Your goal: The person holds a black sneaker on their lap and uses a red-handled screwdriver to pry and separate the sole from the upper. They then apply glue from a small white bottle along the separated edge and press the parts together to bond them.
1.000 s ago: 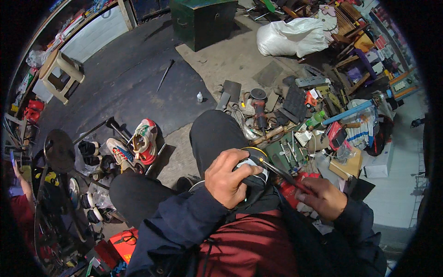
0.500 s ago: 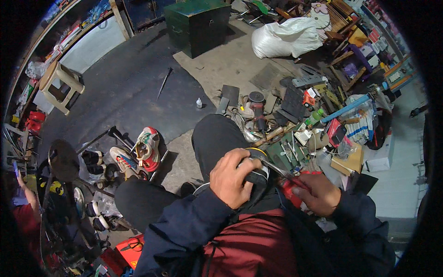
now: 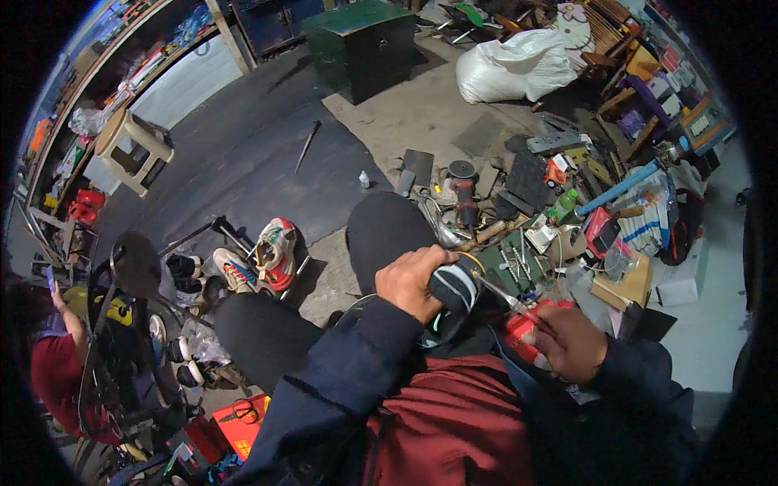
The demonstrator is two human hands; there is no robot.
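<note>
My left hand (image 3: pixel 412 283) is closed around a dark shoe (image 3: pixel 454 288) with pale stripes and a light teal edge, held above my lap. Its fingers cover part of the shoe. A thin yellow edge or cord (image 3: pixel 472 257) curves along the far side. In my right hand (image 3: pixel 574 347) is a slim tool with a metal shaft (image 3: pixel 510 300), like an awl. The shaft points left toward the shoe; whether its tip touches cannot be made out. A red object (image 3: pixel 520 334) shows beside the right fingers, partly hidden.
Hand tools, an angle grinder (image 3: pixel 464 194) and a green bottle (image 3: pixel 562 204) crowd the floor at right. Sneakers (image 3: pixel 275 251) stand by a metal stand at left. Farther off are a stool (image 3: pixel 134 150), green chest (image 3: pixel 361 49) and white sack (image 3: pixel 515 69). Another person (image 3: pixel 61 364) is at far left.
The view has shifted, so the surroundings sit farther right. The shoe has turned, showing more of its striped side and teal edge. Both hands keep their hold.
</note>
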